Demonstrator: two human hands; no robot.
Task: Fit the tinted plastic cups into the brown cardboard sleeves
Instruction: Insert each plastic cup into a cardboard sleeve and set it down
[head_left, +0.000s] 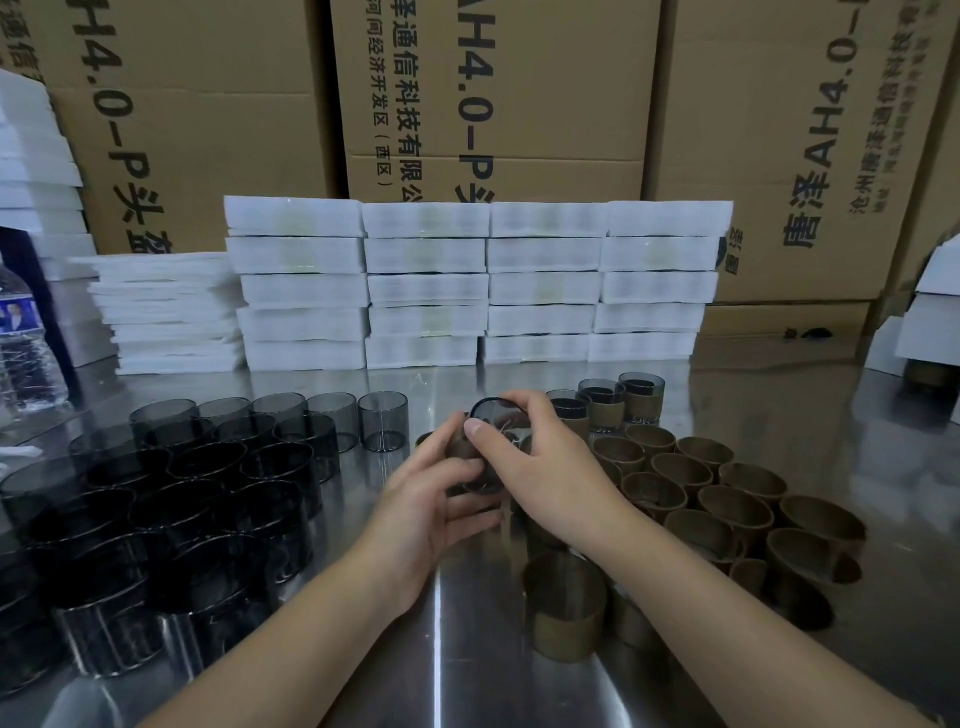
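— Nearest the camera, what is showing?
— Two bare forearms are reaching forward over a shiny steel table (441, 649). The left hand (426, 509) and right hand (540, 467) are meeting at the table's centre, both gripping one tinted cup (493, 415). The left fingers are curling round its lower part, where a brown sleeve (460, 444) seems to be sitting. The right thumb and fingers are pinching the cup near its rim.
— And what is lying around the hands?
— On the left, loose tinted cups (208, 493) are standing crowded together. On the right, empty brown sleeves (727, 499) are standing in a cluster.
— Farther back?
— A few sleeved cups (605, 415) are standing just behind the sleeves. At the far left, a water bottle (26, 338) is standing. Stacks of white foam pads (426, 286) are lining the table's back, and printed cardboard boxes (545, 104) are rising behind them.
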